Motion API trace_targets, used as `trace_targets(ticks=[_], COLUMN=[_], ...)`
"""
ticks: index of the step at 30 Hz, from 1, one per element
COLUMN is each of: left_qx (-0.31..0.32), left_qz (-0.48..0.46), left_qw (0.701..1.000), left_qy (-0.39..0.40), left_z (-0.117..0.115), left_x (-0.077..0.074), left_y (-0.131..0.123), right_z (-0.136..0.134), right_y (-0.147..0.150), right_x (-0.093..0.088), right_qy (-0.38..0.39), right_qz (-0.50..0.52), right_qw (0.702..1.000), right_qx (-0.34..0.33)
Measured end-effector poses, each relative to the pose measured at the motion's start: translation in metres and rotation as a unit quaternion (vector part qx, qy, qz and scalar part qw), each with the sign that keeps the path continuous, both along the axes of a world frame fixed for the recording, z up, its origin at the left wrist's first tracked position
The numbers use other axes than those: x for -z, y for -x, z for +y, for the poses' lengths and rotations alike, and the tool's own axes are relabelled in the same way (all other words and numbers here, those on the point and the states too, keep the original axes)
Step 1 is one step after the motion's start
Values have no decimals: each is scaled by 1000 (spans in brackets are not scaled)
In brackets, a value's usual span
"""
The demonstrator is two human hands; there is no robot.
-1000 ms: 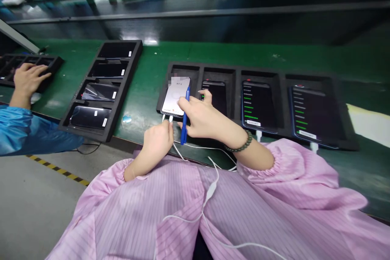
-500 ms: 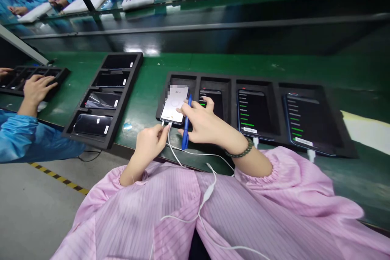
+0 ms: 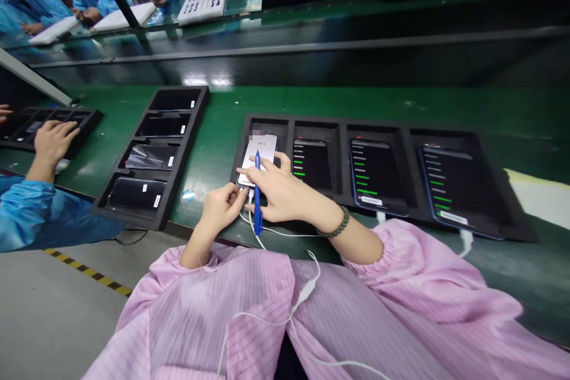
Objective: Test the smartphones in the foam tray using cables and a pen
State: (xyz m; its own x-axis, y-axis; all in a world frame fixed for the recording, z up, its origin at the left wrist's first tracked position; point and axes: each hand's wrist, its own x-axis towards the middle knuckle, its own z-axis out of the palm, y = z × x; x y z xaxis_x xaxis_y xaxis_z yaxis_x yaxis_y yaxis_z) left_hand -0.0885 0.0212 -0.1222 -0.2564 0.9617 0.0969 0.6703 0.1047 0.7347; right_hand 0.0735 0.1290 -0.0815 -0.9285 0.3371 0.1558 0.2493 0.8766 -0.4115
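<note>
A phone with a lit white screen (image 3: 263,151) lies in the leftmost compartment of a black foam tray (image 3: 342,124). At its lower edge my left hand (image 3: 219,209) is closed, thumb and fingertips pinching a white cable plug that they mostly hide. Just beside it a white charging plug (image 3: 251,195) meets the phone's bottom edge. My right hand (image 3: 285,193) reaches over the phone with a blue pen (image 3: 257,205) held between its fingers. One fingertip rests at the lower part of the lit screen. Part of the screen is covered by this hand.
Three dark phones with green text bars, among them the rightmost phone (image 3: 463,190), fill the other compartments. Another foam tray (image 3: 178,172) with phones stands left. A co-worker's hand (image 3: 56,142) touches a tray at far left. White cables (image 3: 305,291) hang over my lap.
My right hand has shifted left and down over the lit screen, and the pen now stands more upright across it. The left hand stays at the phone's lower edge. The view has tilted slightly.
</note>
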Motion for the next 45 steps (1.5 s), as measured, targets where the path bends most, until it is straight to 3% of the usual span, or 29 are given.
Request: trace_targets(ticks=[5, 12, 18, 31, 37, 45], left_qx=[15, 16, 11, 19, 16, 18], left_qz=[7, 33, 32, -1, -1, 3], left_qw=[1000, 999, 999, 1000, 1000, 1000], left_qy=[1, -13, -1, -7, 11, 5], left_z=[-1, -1, -2, -1, -2, -2], left_x=[2, 6, 6, 6, 6, 6], left_y=[3, 4, 4, 5, 4, 5], right_z=[4, 5, 5, 4, 1, 1], right_y=[-12, -34, -30, -27, -19, -16], right_x=[0, 4, 13, 16, 20, 23], right_qy=[-14, -49, -117, -116, -144, -117], right_qz=[-8, 62, 67, 80, 79, 54], right_qw=[999, 995, 988, 985, 982, 988], right_qx=[30, 53, 70, 101, 92, 81])
